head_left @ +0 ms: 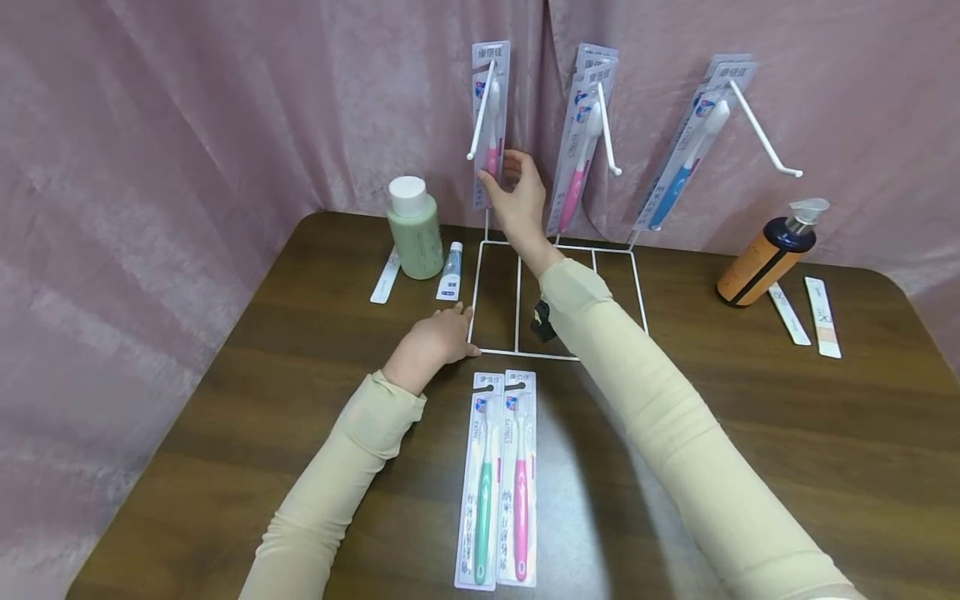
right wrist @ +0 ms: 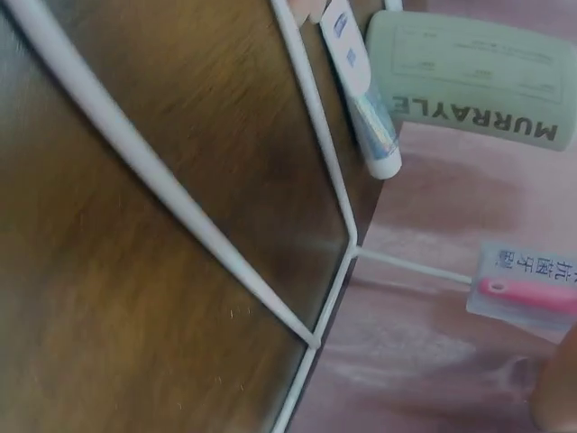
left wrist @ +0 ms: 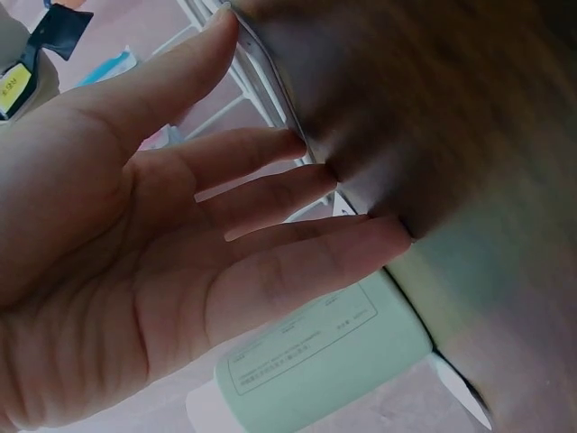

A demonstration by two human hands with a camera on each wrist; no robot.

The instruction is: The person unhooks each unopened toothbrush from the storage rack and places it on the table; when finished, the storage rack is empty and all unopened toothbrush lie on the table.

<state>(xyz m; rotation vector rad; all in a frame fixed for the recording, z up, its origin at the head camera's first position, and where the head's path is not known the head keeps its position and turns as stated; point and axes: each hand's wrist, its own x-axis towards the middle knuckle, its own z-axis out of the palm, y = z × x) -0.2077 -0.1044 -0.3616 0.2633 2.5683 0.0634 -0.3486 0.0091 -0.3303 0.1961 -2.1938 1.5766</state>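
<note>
My right hand (head_left: 504, 177) is raised at the back and pinches the lower end of a packaged pink toothbrush (head_left: 491, 117) that hangs on the left hook of a white wire rack (head_left: 637, 283). In the right wrist view that pack (right wrist: 527, 289) shows at the right edge, with a fingertip (right wrist: 559, 397) below it. My left hand (head_left: 442, 333) lies with straight fingers on the table, its fingers (left wrist: 270, 194) touching the front left corner of the rack's base (left wrist: 270, 77). Two packed toothbrushes, one green (head_left: 482, 483) and one pink (head_left: 519, 479), lie side by side in front of the rack.
Further packs hang on the middle hook (head_left: 581, 142) and right hook (head_left: 686, 158). A green bottle (head_left: 415, 227), a small tube (head_left: 450, 271) and a white strip (head_left: 386, 275) stand left of the rack. An orange pump bottle (head_left: 765, 258) and two sachets (head_left: 822, 317) are at the right.
</note>
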